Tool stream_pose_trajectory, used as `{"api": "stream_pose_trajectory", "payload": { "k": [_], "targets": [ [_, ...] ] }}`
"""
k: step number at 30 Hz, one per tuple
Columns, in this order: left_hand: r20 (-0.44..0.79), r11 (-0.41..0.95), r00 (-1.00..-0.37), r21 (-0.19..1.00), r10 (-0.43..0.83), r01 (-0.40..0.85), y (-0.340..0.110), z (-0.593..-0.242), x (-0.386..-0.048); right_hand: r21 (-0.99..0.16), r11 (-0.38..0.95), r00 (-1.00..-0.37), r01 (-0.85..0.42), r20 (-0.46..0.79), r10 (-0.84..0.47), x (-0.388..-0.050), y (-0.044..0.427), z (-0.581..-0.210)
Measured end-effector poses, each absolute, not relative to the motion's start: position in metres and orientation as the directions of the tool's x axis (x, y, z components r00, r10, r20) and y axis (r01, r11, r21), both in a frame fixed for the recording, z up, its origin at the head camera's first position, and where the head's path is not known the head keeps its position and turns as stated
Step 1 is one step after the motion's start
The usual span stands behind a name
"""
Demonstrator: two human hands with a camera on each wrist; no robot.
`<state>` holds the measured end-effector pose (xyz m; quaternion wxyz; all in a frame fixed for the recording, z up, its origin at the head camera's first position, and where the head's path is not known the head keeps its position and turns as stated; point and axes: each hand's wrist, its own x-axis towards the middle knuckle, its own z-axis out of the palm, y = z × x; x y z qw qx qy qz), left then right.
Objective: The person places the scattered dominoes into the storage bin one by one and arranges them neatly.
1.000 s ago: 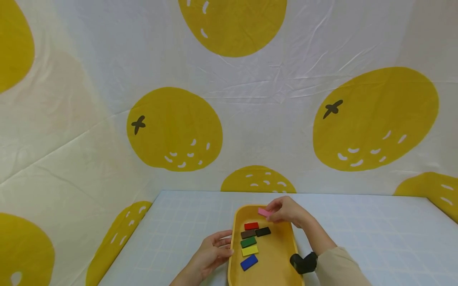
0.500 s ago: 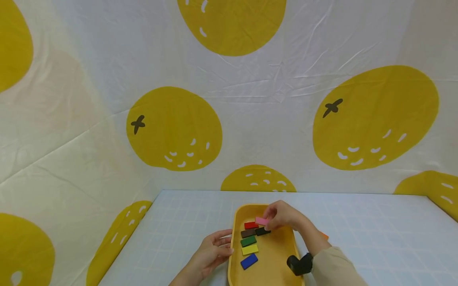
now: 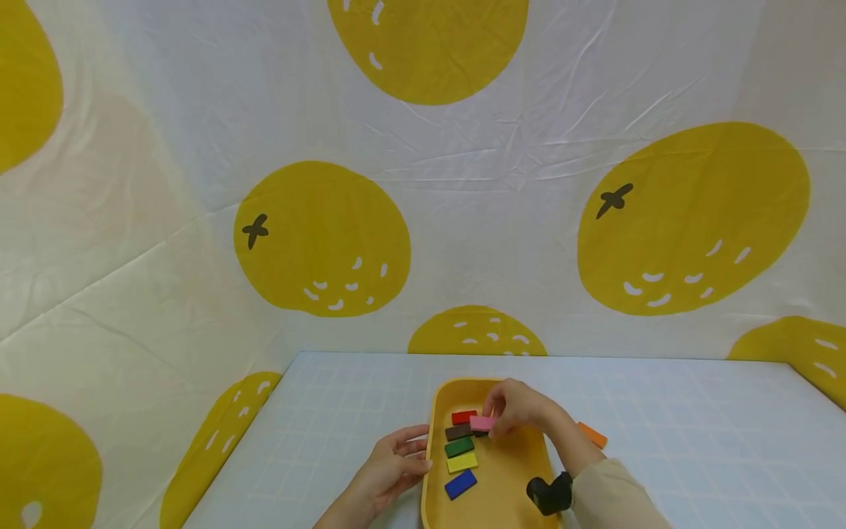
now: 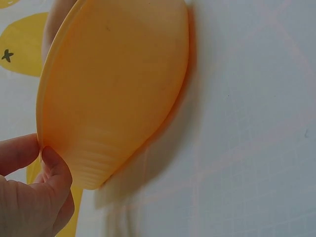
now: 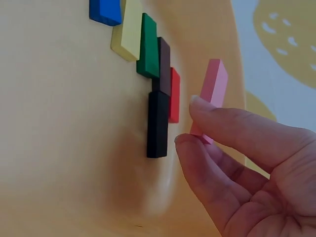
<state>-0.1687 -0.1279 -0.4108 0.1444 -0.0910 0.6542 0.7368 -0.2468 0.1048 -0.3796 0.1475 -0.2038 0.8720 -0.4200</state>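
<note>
Between thumb and fingertips my right hand (image 3: 522,408) pinches a pink block (image 5: 213,86). In the right wrist view it hangs above the tray floor, beside a black block (image 5: 157,126) and a red block (image 5: 175,96); in the head view it partly covers the black one. My left hand (image 3: 390,470) pinches the rim of the yellow tray (image 4: 118,74) at its left side. Inside the tray also lie a brown block (image 3: 457,433), a green block (image 3: 459,447), a yellow block (image 3: 462,462) and a blue block (image 3: 460,484).
An orange block (image 3: 592,435) lies on the pale checked tabletop (image 3: 694,441), right of the tray and behind my right forearm. Behind the table hangs a white cloth (image 3: 496,257) printed with large yellow fruit shapes. A black strap piece (image 3: 550,494) sits at my right wrist.
My right hand has carried the pink block from the tray's far end toward me, over the black block. The orange block has come into view behind the forearm. My left hand has stayed put.
</note>
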Motion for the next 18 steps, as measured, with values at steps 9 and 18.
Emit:
{"api": "stream_pose_trajectory", "payload": {
  "k": [9, 18],
  "targets": [
    [-0.336, -0.101, -0.938, 0.934, 0.087, -0.344, -0.1278, -0.4120, -0.1710, -0.756, 0.606, -0.873, -0.247, -0.097, -0.478, -0.2437, 0.1021, -0.3809],
    [-0.342, -0.100, -0.935, 0.931, 0.089, -0.350, -0.1275, -0.4105, -0.1705, -0.650, 0.712, -0.890, -0.266, -0.119, -0.441, -0.2421, 0.0961, -0.3842]
  ]
}}
